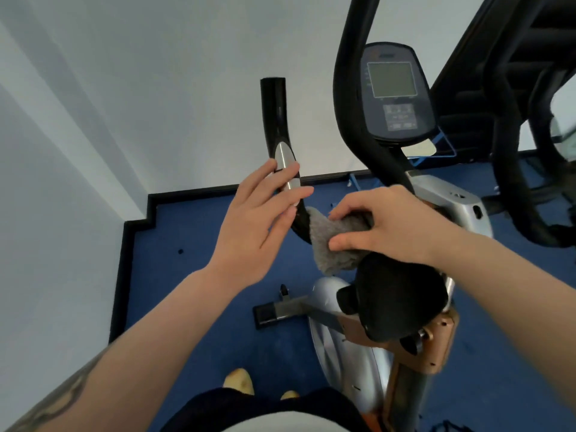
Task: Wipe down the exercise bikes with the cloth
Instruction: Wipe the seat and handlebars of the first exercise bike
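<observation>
Cloth [335, 241], grey and fluffy, is pinched in the right hand [389, 226] between thumb and curled fingers, bunched against the lower bend of the bike's left handlebar [280, 141] and hanging just above the front of the black saddle [396, 297]. That bar runs long and nearly upright in view, rising from the cloth up past a silver grip plate to its open black end. The left hand [258, 226] is released, fingers straight and spread, its fingertips lying on or just at the silver plate, directly above and left of the cloth. So the unwiped length of bar lies up and away from the right hand, along the bar's own axis, and the right hand is the one placed to travel it; the left looks set to steady the bar. The console [392, 92] and the taller black loop stand farther right, beyond both hands.
</observation>
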### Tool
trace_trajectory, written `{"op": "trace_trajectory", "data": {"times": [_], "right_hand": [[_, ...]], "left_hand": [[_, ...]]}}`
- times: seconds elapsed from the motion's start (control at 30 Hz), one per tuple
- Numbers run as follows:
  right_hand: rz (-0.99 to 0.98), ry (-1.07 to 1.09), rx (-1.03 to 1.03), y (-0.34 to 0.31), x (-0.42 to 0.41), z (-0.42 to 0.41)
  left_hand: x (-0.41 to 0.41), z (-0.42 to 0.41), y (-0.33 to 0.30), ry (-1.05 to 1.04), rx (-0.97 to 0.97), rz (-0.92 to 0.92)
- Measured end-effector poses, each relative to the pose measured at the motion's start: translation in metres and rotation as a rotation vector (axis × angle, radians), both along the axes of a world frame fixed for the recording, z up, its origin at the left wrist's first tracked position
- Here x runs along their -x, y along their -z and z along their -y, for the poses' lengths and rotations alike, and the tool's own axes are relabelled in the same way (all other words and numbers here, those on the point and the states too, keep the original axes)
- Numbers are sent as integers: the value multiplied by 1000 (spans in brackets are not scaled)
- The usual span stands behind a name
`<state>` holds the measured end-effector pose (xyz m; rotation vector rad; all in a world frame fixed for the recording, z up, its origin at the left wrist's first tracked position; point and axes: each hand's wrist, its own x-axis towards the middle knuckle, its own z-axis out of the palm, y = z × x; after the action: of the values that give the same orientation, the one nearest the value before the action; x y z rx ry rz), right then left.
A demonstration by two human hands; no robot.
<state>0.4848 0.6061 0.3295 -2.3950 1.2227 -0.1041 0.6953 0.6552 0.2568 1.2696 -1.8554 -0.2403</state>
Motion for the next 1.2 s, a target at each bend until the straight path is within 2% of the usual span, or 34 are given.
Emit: {"op": "trace_trajectory", "data": {"times": [0.13, 0.27, 0.33, 0.4, 0.53, 0.6, 0.73, 0.87, 1.0, 1.13, 1.2], "right_hand": [[-175, -22, -8, 4, -21, -3], [-24, 67, -118, 8, -29, -9], [-24, 72, -136, 8, -22, -14], [-47, 78, -77, 6, -26, -18], [47, 225, 8, 8, -56, -13], [34, 200, -7, 9, -55, -15], [-17, 98, 11, 4, -45, -11], [239, 201, -148, 6, -62, 8], [154, 21, -124, 3, -54, 12], [456, 144, -208, -3, -75, 44], [532, 161, -175, 5, -83, 45]], "left_hand": [[-14, 12, -4, 34, 31, -2], [-15, 13, -2, 39, 38, -29], [-14, 11, -2, 35, 32, -40], [-12, 6, -5, 15, 0, -104], [-8, 1, -12, -23, -54, -303], [-6, -1, -16, -57, -86, -390], [8, -8, -19, -120, -120, -449], [29, -12, -12, -195, -110, -546], [45, -20, -7, -239, -140, -510], [51, -22, -2, -275, -178, -441], [51, -23, -1, -335, -154, -385]]}}
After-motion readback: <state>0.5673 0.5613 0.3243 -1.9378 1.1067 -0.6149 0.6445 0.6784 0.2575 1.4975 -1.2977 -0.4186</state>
